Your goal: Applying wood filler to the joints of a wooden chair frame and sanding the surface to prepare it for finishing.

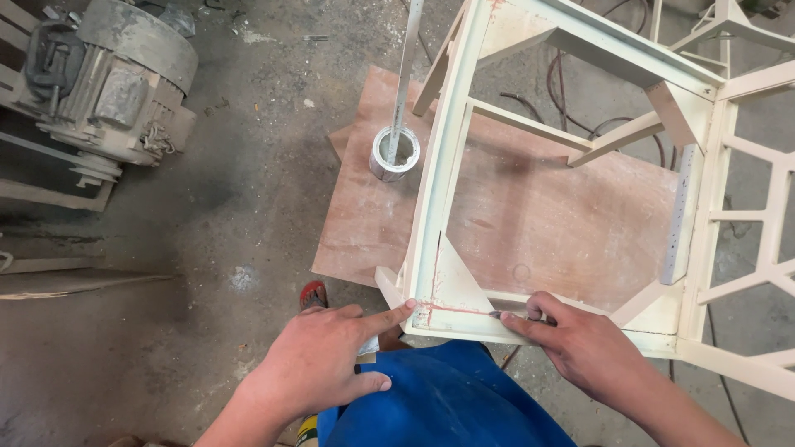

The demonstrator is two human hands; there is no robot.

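Cream metal frame (580, 165) on the plywood sheet (530, 223) on the floor: left hand (319, 364) braces its near corner gusset (451, 294), forefinger extended; right hand (580, 343) pinches a marker (507, 315) on the red line, which may wander if the brace slips.
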